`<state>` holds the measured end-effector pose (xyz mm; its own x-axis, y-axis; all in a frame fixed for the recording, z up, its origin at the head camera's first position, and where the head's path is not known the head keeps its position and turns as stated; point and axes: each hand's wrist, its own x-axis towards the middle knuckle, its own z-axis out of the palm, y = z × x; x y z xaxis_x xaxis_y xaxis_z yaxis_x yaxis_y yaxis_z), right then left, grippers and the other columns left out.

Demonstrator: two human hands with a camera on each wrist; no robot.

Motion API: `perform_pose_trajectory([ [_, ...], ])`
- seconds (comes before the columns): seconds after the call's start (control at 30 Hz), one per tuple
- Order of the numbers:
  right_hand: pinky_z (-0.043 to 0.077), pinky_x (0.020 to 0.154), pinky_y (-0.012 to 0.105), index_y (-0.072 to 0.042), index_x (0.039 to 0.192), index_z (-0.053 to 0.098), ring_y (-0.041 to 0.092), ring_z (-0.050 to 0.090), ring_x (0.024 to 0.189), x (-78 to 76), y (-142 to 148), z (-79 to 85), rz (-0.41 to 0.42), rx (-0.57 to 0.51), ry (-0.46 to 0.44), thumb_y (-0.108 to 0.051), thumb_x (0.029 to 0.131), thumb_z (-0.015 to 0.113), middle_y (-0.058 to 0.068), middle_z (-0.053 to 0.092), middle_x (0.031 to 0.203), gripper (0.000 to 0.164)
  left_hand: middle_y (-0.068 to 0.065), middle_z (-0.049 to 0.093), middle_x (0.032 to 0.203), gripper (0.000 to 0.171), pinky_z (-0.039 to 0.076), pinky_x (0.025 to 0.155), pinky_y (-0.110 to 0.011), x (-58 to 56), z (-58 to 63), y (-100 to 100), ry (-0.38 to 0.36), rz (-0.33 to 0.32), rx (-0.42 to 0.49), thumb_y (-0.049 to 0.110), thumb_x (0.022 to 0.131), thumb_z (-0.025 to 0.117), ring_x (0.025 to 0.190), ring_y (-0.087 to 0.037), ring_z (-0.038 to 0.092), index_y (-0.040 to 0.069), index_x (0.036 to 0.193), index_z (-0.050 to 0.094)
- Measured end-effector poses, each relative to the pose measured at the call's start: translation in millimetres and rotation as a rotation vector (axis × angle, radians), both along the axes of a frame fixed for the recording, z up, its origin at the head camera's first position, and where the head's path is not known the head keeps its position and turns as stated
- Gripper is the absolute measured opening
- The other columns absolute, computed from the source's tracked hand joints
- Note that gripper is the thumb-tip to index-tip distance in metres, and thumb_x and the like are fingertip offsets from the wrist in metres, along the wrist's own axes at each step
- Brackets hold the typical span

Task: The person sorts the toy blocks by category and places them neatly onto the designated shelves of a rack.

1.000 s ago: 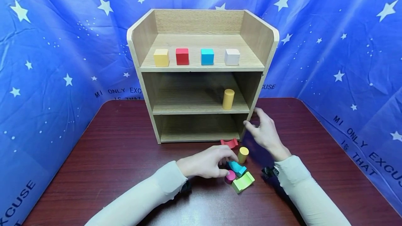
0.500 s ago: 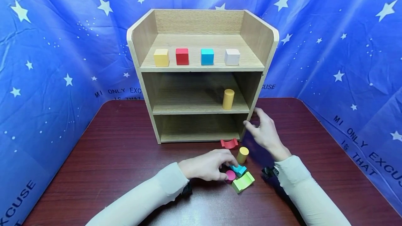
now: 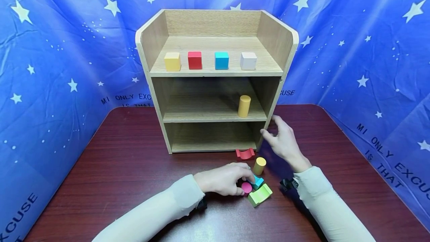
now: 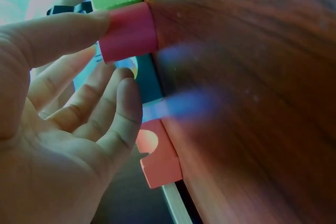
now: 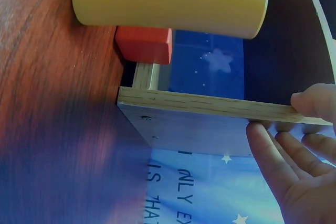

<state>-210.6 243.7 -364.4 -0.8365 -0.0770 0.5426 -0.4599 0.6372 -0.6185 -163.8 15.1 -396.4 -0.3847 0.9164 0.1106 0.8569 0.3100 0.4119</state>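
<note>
Left hand [image 3: 223, 179] around small magenta painted cylinder [image 3: 246, 188], right hand [image 3: 285, 141] steadying pale wood-grain shelf unit [image 3: 214, 23]

Left hand: thumb and fingers apart, loosely bent, no closed pinch visible. Thumb tip overlaps the magenta cylinder's side in the left wrist view, contact likely; index finger reaches over the cyan block with a curved notch [image 3: 258, 182]. Right hand: clamped on the shelf unit's side panel, thumb at the front edge, fingers on the outer face.

Magenta cylinder stands upright on the dark red-brown wood-look table [image 3: 111, 182], in front of the shelf unit, just beside the cyan block and the lime-green notched block [image 3: 260, 195]. Looks like painted wood: probably light, stiff, hard to damage, a bit slick and likely to roll if tipped. Best hold: thumb and index on opposite sides of the curved wall, near the top, clear of the 2 neighbours.

Farther out: yellow cylinder [image 3: 259, 166] upright behind the cyan block, then red notched block [image 3: 245, 154] at the shelf foot. Middle shelf: 1 taller-looking yellow cylinder [image 3: 244, 106], upright, right side. Top shelf: 4 cubes in a row, yellow cube [image 3: 173, 62], red cube [image 3: 195, 61], blue cube [image 3: 221, 61], white cube [image 3: 248, 61]. Blue star-print curtain [image 3: 352, 18] behind.
</note>
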Motion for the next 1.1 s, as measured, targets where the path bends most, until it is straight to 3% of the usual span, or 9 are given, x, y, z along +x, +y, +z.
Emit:
perform_pose_trajectory([
  [0.5, 0.055, 0.068, 0.041, 0.0, 0.12, 0.053, 0.029, 0.064, 0.089, 1.0, -0.4, 0.8, -0.002, 0.002, -0.009, -0.005, 0.084, 0.068, 0.017, 0.065, 0.097, 0.04, 0.01, 0.056, 0.101, 0.026, 0.036, 0.084, -0.009, 1.3, -2.5, 3.0, 0.052, -0.02, -0.012, 0.013, 0.078, 0.074, 0.092, -0.001, 0.052, 0.015, 0.103, 0.068],
  [1.1, 0.055, 0.067, 0.041, 0.0, 0.121, 0.053, 0.029, 0.064, 0.089, 0.8, -0.1, 1.0, -0.003, 0.005, -0.012, -0.006, 0.085, 0.068, 0.016, 0.064, 0.098, 0.04, 0.01, 0.056, 0.104, 0.023, 0.035, 0.087, -0.009, 0.3, 0.0, -1.7, 0.059, -0.015, 0.028, 0.016, 0.08, 0.071, 0.096, 0.001, 0.049, 0.016, 0.103, 0.068],
])
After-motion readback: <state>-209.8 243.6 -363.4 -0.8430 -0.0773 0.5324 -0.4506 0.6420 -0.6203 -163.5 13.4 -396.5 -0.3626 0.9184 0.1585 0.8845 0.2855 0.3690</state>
